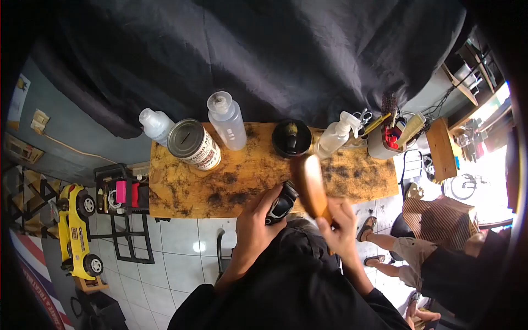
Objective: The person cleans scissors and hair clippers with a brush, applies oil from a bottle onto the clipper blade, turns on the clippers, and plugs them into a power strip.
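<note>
— Bench [242, 195], wooden, dark-stained; black cloth [247, 49] hung behind. What is hard to make out?

— Brown brush [311, 187], one: blurred, bristles not discernible, lower handle partly covered by the right hand [338, 224]. Black clipper [281, 204], one: silver trim, one side covered by the left hand [257, 223]. Seated person [451, 269], far right: partly lost in the dark border.

— State of the hands?

— Left: curled closed around the clipper, which lies along the palm and fingers, tilted. Right: closed on the brush handle, thumb laid along it; the brush rises up and to the left of that hand.

— Position of the two tools?

— Both over the bench's near edge, side by side, brush right of clipper. Whether they touch cannot be told.

— Remaining stock?

— Slotted tin [195, 146], clear squeeze bottle [230, 126], black bowl [280, 146], spray bottle [331, 141]; all along the far side.
</note>
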Motion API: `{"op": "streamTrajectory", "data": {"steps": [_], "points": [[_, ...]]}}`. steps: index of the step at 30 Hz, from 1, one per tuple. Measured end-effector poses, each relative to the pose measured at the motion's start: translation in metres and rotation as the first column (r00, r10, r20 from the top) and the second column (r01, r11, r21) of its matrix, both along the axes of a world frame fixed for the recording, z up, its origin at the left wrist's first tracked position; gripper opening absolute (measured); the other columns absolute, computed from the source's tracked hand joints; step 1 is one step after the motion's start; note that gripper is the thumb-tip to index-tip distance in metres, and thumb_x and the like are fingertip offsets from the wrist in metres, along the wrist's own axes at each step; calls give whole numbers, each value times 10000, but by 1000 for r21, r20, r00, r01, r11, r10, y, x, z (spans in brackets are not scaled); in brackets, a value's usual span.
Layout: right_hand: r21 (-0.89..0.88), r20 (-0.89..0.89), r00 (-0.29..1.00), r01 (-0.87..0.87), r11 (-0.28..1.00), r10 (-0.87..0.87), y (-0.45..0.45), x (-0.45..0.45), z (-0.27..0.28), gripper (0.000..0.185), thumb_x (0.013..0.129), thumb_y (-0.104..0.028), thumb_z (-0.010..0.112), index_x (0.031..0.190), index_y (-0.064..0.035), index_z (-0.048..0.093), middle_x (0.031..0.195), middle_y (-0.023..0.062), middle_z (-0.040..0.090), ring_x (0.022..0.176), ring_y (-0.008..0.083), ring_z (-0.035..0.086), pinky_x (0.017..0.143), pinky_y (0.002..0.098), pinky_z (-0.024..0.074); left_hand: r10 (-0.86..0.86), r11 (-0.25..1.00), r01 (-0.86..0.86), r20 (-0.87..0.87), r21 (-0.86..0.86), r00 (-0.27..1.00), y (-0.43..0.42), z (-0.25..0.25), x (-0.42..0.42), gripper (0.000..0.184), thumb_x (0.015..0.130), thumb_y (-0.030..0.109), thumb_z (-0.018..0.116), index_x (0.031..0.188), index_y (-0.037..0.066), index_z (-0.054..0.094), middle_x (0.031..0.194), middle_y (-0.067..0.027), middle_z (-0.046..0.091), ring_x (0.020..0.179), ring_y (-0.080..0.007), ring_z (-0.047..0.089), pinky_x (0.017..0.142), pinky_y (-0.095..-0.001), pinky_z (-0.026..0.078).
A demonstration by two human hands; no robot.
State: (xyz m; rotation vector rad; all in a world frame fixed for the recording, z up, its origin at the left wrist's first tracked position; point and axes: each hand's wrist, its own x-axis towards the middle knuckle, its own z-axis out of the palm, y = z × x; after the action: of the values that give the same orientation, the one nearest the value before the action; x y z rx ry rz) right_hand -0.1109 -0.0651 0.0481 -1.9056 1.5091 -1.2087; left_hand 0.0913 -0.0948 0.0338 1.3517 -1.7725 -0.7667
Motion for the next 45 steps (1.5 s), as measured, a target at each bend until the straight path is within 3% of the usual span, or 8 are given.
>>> {"op": "streamTrajectory", "data": {"steps": [4, 9, 13, 19, 31, 35, 40, 45], "points": [[24, 3, 1000, -12, 1000, 12, -14, 15, -1, 425, 730, -18, 739, 1117, 86, 596, 941, 142, 563, 751, 216, 581, 671, 289, 479, -194, 952, 264, 358, -156, 913, 1, 10, -4, 739, 570, 92, 790, 1264, 173, 548, 1176, -72, 562, 940, -265, 597, 773, -376, 520], [-32, 48, 983, 177, 984, -176, -33, 18, 26, 437, 755, -2, 715, 1159, 86, 574, 945, 130, 548, 750, 208, 566, 678, 275, 467, -182, 972, 211, 234, -103, 955, 1, 11, -9, 788, 562, 69, 794, 1296, 182, 531, 1166, -82, 570, 944, -273, 602, 800, -372, 513], [-1, 19, 1000, 23, 1000, -23, -12, 9, 8, 426, 745, -8, 728, 1137, 86, 592, 939, 130, 554, 776, 214, 578, 679, 285, 475, -28, 995, 43, 168, -87, 985, -5, 1, -1, 788, 553, 54, 791, 1290, 161, 533, 1134, -97, 590, 951, -291, 603, 816, -380, 508], [-70, -11, 995, 98, 993, -99, -37, 18, 9, 449, 735, -11, 739, 1151, 73, 592, 934, 129, 547, 768, 224, 574, 674, 290, 473, -210, 941, 282, 328, -188, 921, -7, 15, -8, 715, 558, 45, 793, 1234, 165, 595, 1162, -83, 604, 958, -273, 613, 811, -358, 531], [-89, -24, 997, 72, 993, -74, -25, 10, -1, 447, 735, -34, 742, 1139, 82, 588, 972, 151, 565, 813, 237, 596, 698, 301, 483, -88, 969, 142, 256, -203, 963, -8, 14, -2, 699, 548, 28, 798, 1212, 121, 601, 1090, -117, 612, 946, -318, 618, 796, -396, 525], [-7, 100, 969, 226, 974, -225, -44, 4, 12, 411, 779, -20, 683, 1172, 50, 585, 1000, 155, 578, 829, 237, 590, 716, 298, 475, -63, 992, 56, -56, -111, 996, 0, 17, -7, 660, 647, 71, 777, 1264, 82, 543, 1079, -130, 605, 913, -282, 628, 803, -353, 522], [-106, 41, 998, 49, 993, -44, -11, 8, -6, 454, 741, -79, 734, 1142, 79, 591, 976, 146, 563, 856, 243, 578, 740, 312, 477, 81, 993, -39, -399, 113, 913, -8, 18, 0, 646, 770, 121, 732, 1304, -40, 406, 1091, -168, 590, 935, -221, 616, 817, -331, 494], [-129, 49, 999, 25, 991, -19, -22, 33, -4, 523, 685, -10, 774, 1169, 68, 593, 979, 132, 533, 817, 220, 567, 726, 282, 467, -70, 988, 119, -414, 94, 908, -8, 11, 6, 652, 774, 158, 736, 1300, -33, 401, 1159, -194, 547, 1017, -242, 575, 869, -357, 467]]}}
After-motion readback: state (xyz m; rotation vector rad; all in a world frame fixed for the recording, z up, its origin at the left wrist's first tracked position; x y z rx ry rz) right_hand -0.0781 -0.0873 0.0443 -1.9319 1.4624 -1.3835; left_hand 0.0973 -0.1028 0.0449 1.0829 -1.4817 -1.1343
